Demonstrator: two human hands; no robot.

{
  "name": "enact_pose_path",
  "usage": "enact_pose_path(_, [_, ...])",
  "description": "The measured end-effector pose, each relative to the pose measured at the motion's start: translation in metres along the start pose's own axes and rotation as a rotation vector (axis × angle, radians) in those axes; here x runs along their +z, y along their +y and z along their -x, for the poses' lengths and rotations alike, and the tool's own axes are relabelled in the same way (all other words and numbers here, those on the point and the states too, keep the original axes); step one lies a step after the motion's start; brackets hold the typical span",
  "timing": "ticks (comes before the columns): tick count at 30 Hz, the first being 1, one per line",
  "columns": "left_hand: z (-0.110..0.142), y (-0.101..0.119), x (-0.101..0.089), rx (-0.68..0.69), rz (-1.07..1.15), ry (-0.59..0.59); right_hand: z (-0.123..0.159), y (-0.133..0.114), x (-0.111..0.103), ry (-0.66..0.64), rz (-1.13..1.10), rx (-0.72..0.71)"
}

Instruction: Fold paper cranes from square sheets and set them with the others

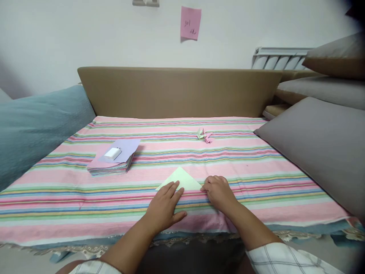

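A pale green sheet of paper (182,178), folded into a triangle, lies on the striped cloth with its point facing away from me. Flat on its left part and lower edge rests my left hand (167,203), open, fingers stretched out and thumb apart. At the triangle's right corner is my right hand (218,192), its fingers curled and pinched together on the paper's tip. Beyond the triangle sit small folded paper figures, one pink (208,137) and one pale green (200,133), touching or very close together.
To the left, a stack of coloured paper (114,168) carries a white charger plug (112,153). Grey cushions (310,148) are piled at the right. A blue cushion (42,125) lies at the left. The brown backrest (179,93) stands behind the striped cloth (71,179).
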State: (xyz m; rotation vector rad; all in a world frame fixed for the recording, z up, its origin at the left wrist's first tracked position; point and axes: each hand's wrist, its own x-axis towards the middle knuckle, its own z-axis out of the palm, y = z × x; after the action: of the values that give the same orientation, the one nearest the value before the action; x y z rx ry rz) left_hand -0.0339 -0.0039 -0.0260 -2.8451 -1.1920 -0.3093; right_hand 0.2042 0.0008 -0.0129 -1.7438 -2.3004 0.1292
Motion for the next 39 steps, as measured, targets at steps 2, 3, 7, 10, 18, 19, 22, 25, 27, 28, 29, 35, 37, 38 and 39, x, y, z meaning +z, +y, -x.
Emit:
enact_pose_path(2, [0.000, 0.000, 0.000, -0.003, 0.001, 0.003, 0.000, 0.004, -0.002, -0.021, -0.007, 0.023])
enact_pose_path(3, [0.000, 0.000, 0.000, -0.005, -0.001, 0.000, 0.000, 0.006, -0.003, -0.029, -0.011, 0.031])
enact_pose_path(7, [-0.001, 0.000, 0.000, -0.009, -0.005, -0.010, -0.002, 0.014, -0.007, -0.025, 0.017, 0.077])
enact_pose_path(10, [-0.001, 0.000, 0.001, -0.009, 0.003, 0.007, -0.001, 0.014, -0.009, 0.078, -0.055, 0.087])
enact_pose_path(18, [0.000, 0.000, 0.000, -0.008, 0.009, 0.003, 0.002, -0.006, 0.007, 0.080, -0.445, -0.262])
enact_pose_path(19, [0.000, 0.000, 0.000, -0.005, 0.012, 0.010, 0.002, -0.008, 0.008, 0.050, -0.424, -0.250])
enact_pose_path(22, [0.000, 0.002, -0.001, 0.000, 0.017, 0.025, 0.000, -0.012, 0.007, -0.009, -0.352, -0.201])
enact_pose_path(25, [-0.002, 0.005, -0.005, -0.018, 0.012, 0.021, -0.001, -0.015, 0.004, -0.033, -0.298, -0.133])
enact_pose_path(27, [-0.005, 0.009, -0.007, -0.036, 0.009, 0.012, -0.002, -0.016, 0.001, -0.048, -0.266, -0.103])
enact_pose_path(28, [-0.007, 0.011, -0.008, -0.046, 0.008, 0.006, -0.002, -0.017, 0.001, -0.055, -0.248, -0.101])
enact_pose_path(29, [-0.009, 0.014, -0.009, -0.058, 0.007, -0.001, -0.002, -0.017, 0.000, -0.062, -0.226, -0.105])
enact_pose_path(35, [-0.018, 0.023, -0.007, -0.108, -0.002, -0.006, -0.002, -0.019, 0.004, -0.057, -0.125, -0.137])
enact_pose_path(37, [-0.017, 0.023, -0.005, -0.123, -0.003, 0.007, -0.002, -0.019, 0.006, -0.059, -0.133, -0.140])
enact_pose_path(38, [-0.017, 0.022, -0.004, -0.129, -0.003, 0.012, -0.002, -0.018, 0.007, -0.061, -0.139, -0.136])
enact_pose_path(39, [-0.016, 0.022, -0.004, -0.133, -0.003, 0.017, -0.001, -0.018, 0.007, -0.063, -0.143, -0.133])
